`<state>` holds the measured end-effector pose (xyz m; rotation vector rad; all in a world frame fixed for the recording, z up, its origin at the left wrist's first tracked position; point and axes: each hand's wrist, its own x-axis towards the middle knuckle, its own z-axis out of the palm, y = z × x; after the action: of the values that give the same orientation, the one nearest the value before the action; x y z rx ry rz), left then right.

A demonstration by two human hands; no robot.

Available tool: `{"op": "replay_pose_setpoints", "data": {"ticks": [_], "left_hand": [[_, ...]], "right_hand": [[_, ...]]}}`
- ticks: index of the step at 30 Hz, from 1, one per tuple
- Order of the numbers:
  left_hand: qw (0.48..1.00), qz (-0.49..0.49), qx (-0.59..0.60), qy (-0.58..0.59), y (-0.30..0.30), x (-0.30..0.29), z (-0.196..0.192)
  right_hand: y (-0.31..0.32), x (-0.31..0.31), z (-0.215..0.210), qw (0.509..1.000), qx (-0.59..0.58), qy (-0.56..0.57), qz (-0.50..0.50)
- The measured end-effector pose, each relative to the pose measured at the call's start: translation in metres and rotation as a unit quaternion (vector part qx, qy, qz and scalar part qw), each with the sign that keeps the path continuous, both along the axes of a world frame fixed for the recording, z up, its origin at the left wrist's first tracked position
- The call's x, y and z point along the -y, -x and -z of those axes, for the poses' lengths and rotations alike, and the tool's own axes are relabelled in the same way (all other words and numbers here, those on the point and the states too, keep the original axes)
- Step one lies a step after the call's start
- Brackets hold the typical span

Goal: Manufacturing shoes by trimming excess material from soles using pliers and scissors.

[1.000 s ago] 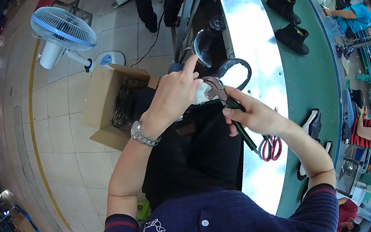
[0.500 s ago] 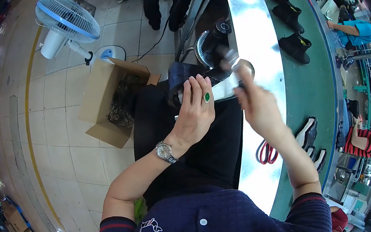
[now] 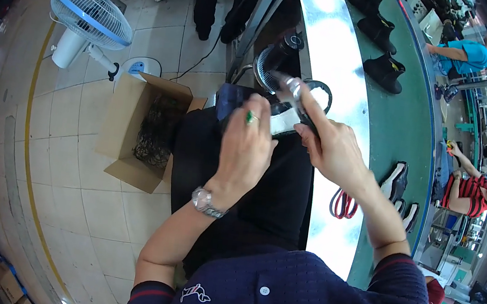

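A black boot (image 3: 285,122) lies across my lap by the bench, its pale underside facing up and its dark upper towards the left. My left hand (image 3: 249,143), with a green-stoned ring and a wristwatch, is over the upper's near side; its fingers are blurred, so their hold is unclear. Closed round a dark handle, my right hand (image 3: 335,148) holds what looks like a hammer (image 3: 293,86). Its metal head is blurred above the boot's pale underside. Part of the boot is hidden behind both hands.
On the metal bench (image 3: 345,113) lie red-handled scissors (image 3: 344,204). Black boots (image 3: 384,72) and white-soled shoes (image 3: 396,178) stand on the green conveyor. An open carton (image 3: 122,125) and a fan (image 3: 90,15) are at the left. Other people work beyond the conveyor.
My left hand has shifted slightly left and its wrist has turned. The right hand with the hammer has moved a little lower. More of the boot's pale underside shows.
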<state>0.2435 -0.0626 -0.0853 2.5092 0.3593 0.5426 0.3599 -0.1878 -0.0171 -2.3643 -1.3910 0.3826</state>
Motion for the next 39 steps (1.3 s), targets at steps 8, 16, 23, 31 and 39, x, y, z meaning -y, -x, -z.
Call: {"op": "replay_pose_setpoints", "data": {"ticks": [8, 16, 23, 31, 39], "left_hand": [[0.997, -0.001, -0.017, -0.07, 0.019, -0.014, 0.017], [0.994, 0.107, 0.005, 0.024, 0.027, -0.042, 0.01], [0.984, 0.007, 0.017, 0.176, 0.071, -0.022, 0.008], [0.951, -0.191, -0.026, 0.243, 0.122, -0.036, 0.012], [0.909, -0.148, -0.009, 0.389, 0.141, -0.003, 0.032]], "right_hand": [[0.005, -0.013, -0.001, 0.998, -0.009, 0.057, -0.038], [0.0, -0.002, -0.003, 0.988, -0.098, 0.12, 0.019], [0.009, 0.039, 0.004, 0.974, -0.16, 0.128, 0.091], [0.052, 0.036, 0.006, 0.944, -0.323, 0.067, -0.016], [0.059, -0.019, -0.038, 0.91, -0.253, 0.303, -0.127]]}}
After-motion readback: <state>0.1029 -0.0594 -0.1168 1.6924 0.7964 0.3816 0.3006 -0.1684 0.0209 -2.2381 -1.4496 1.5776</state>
